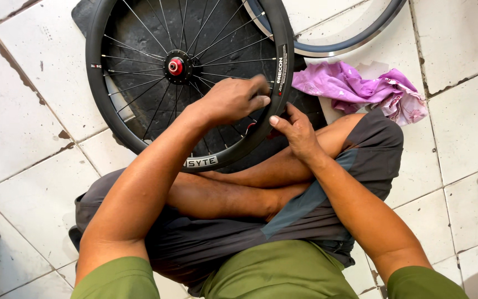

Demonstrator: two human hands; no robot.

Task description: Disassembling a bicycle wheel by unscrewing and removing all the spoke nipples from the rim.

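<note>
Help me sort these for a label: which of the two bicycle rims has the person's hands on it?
The black spoked wheel with the red hub, propped against the person's crossed legs; the other rim lies untouched beyond the purple cloth.

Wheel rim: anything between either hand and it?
Nothing visible. Both hands are already at the rim: the left hand lies over its spoke side, and the right hand grips its outer edge. The pink cloth lies off to the side.
</note>
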